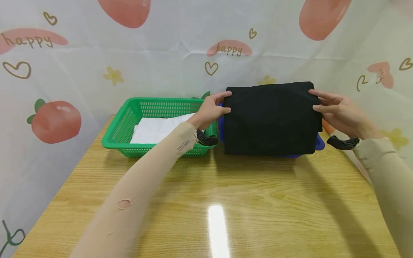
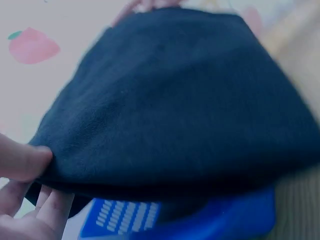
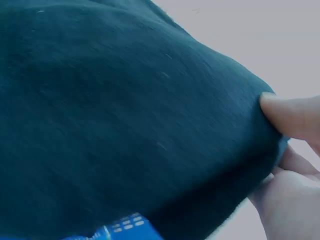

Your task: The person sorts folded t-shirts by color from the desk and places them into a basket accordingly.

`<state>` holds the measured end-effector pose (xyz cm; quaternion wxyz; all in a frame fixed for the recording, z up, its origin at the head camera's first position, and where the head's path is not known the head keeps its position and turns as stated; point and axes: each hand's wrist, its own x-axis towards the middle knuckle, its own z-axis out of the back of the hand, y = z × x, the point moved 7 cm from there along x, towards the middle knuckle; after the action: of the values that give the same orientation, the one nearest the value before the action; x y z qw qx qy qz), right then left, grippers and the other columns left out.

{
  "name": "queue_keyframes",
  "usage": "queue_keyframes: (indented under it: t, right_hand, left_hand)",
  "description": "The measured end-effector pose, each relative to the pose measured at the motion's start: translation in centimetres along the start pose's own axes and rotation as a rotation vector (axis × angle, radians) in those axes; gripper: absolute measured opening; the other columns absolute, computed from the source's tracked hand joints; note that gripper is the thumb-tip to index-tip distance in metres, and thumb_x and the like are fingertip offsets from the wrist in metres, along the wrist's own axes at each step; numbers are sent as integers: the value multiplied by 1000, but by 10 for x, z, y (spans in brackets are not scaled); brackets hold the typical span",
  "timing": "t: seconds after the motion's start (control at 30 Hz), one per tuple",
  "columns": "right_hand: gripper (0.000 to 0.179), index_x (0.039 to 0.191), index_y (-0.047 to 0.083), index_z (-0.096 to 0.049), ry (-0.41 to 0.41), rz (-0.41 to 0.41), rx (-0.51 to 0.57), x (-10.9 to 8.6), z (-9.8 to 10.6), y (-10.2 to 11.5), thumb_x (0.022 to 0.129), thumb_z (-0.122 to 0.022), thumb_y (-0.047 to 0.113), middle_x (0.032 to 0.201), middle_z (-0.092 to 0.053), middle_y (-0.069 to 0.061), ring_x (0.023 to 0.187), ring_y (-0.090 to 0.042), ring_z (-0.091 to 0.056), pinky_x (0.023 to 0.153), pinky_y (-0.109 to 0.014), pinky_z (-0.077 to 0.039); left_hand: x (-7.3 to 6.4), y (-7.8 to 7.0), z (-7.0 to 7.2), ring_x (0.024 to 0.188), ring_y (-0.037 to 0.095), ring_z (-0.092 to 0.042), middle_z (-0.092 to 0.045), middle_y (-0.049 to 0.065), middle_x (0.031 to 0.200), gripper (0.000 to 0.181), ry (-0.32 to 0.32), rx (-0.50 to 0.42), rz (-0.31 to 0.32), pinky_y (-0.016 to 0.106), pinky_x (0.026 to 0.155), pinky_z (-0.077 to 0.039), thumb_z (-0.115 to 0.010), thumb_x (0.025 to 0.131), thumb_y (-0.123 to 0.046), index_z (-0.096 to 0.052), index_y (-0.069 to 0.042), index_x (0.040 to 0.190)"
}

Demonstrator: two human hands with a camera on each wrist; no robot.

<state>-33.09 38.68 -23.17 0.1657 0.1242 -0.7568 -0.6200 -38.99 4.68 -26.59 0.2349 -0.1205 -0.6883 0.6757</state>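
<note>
A folded black cloth (image 1: 272, 120) hangs in front of and over a blue basket (image 1: 318, 143), hiding most of it. My left hand (image 1: 209, 109) pinches the cloth's left edge, thumb in front and fingers behind, as the left wrist view also shows. On the opposite edge my right hand (image 1: 338, 111) pinches the cloth near its upper corner. In the right wrist view the thumb (image 3: 290, 115) presses on the dark fabric while the other fingers lie behind it. What the blue basket holds is hidden.
Left of the blue basket stands a green basket (image 1: 117, 134) with folded white cloth (image 1: 155, 129) inside. Both baskets are at the back of a wooden table (image 1: 193, 193), against a patterned curtain (image 1: 167, 64). My left forearm crosses before the green basket.
</note>
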Motion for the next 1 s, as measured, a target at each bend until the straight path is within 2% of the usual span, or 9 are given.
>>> queue_keyframes:
  t: [0.17, 0.27, 0.37, 0.5, 0.6, 0.77, 0.83, 0.9, 1.0]
  right_hand:
    - [61, 156, 14, -29, -97, -20, -37, 5, 6, -10, 101, -41, -10, 164, 4, 1, 148, -15, -8, 106, -24, -34]
    - [61, 156, 14, -30, -137, -23, -58, 8, 7, -15, 101, -43, -9, 164, 3, 1, 148, -16, -3, 113, -28, -22]
    - [60, 154, 13, -33, -166, -4, -41, 11, 7, -14, 100, -45, -10, 164, 1, 1, 148, -15, -4, 115, -30, -12]
    - [59, 153, 13, -35, -202, 16, -19, 14, 4, -12, 100, -47, -9, 164, -2, 2, 147, -14, -7, 115, -28, -15]
    - [59, 152, 13, -37, -233, 11, -19, 15, 3, -13, 99, -50, -8, 163, -5, 2, 147, -14, -9, 114, -28, -16]
    - [60, 153, 13, -36, -260, -13, -35, 24, 4, -20, 99, -51, -8, 163, -6, 1, 147, -16, -10, 115, -32, -15]
    - [61, 154, 13, -33, -264, -40, -81, 28, 5, -24, 99, -52, -6, 164, -2, 2, 148, -14, -4, 115, -32, -12]
    - [61, 155, 14, -31, -277, -104, -198, 30, 6, -30, 100, -53, -1, 164, 2, 1, 148, -16, 0, 115, -34, -11]
    - [61, 156, 11, -27, -256, -226, -416, 33, 5, -41, 101, -54, 4, 163, 6, -5, 148, -20, 4, 115, -37, -13]
  left_hand:
    - [10, 9, -8, 130, 21, -46, -40, 11, 150, 68, 43, 156, -20, 28, 77, -42, -49, 93, 19, -34, -11, 153]
    - [12, 12, -10, 124, 21, -50, -35, 10, 155, 70, 60, 155, -17, 32, 70, -37, -47, 93, 20, -32, -11, 154]
    - [14, 11, -8, 110, 23, -56, -35, 9, 155, 70, 43, 136, -14, 34, 68, -36, -48, 94, 19, -33, -13, 154]
    - [16, 10, -3, 108, 23, -58, -36, 8, 154, 70, 14, 114, -1, 34, 70, -39, -49, 94, 18, -35, -14, 154]
    - [18, 12, -2, 117, 22, -56, -36, 8, 154, 70, 13, 116, 12, 31, 74, -44, -50, 94, 18, -34, -14, 154]
    - [21, 14, -1, 131, 20, -46, -33, 9, 156, 70, 31, 220, 9, 28, 69, -40, -48, 94, 18, -30, -11, 155]
    - [22, 15, -2, 136, 20, -40, -30, 9, 158, 72, 46, 295, 23, 29, 70, -37, -47, 93, 18, -27, -10, 156]
    - [22, 19, -3, 139, 20, -34, -26, 10, 159, 75, 72, 379, 66, 29, 74, -38, -48, 92, 18, -23, -10, 157]
    - [20, 27, -8, 143, 23, -25, -17, 11, 161, 78, 159, 510, 169, 29, 92, -41, -52, 92, 13, -13, -7, 158]
